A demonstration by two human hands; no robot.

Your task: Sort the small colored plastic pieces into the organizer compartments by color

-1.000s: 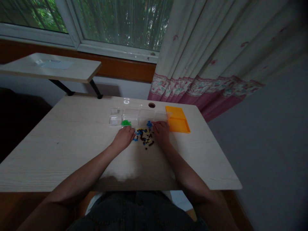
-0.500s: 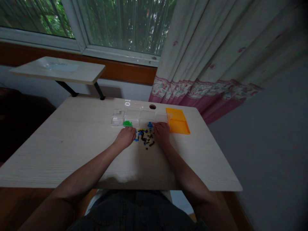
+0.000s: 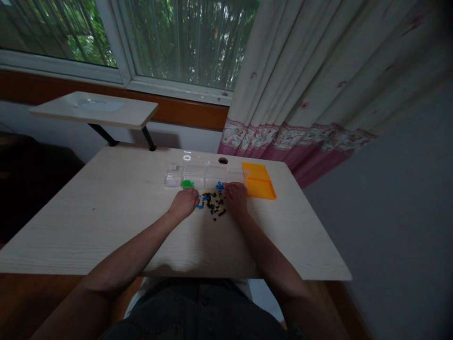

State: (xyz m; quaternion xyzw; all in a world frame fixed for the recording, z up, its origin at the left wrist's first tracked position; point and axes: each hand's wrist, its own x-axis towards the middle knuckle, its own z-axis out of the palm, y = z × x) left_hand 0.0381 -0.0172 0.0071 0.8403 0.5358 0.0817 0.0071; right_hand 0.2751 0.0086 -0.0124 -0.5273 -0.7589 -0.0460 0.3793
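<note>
A small heap of tiny blue, black and yellow pieces lies on the pale wooden desk. My left hand rests at the heap's left edge with its fingers curled down onto the desk. My right hand rests at the heap's right edge, fingers bent toward the pieces. What either hand pinches is too small to see. Behind the heap stands a clear compartment box; one compartment holds green pieces and another holds a few blue pieces.
An orange lid lies right of the clear box. A round cable hole sits near the desk's far edge. A second small table stands at the back left under the window. A curtain hangs at the right.
The view has tilted slightly, shifting everything a little down and left in the picture. Both hands stay at the sides of the heap with hardly any movement.
</note>
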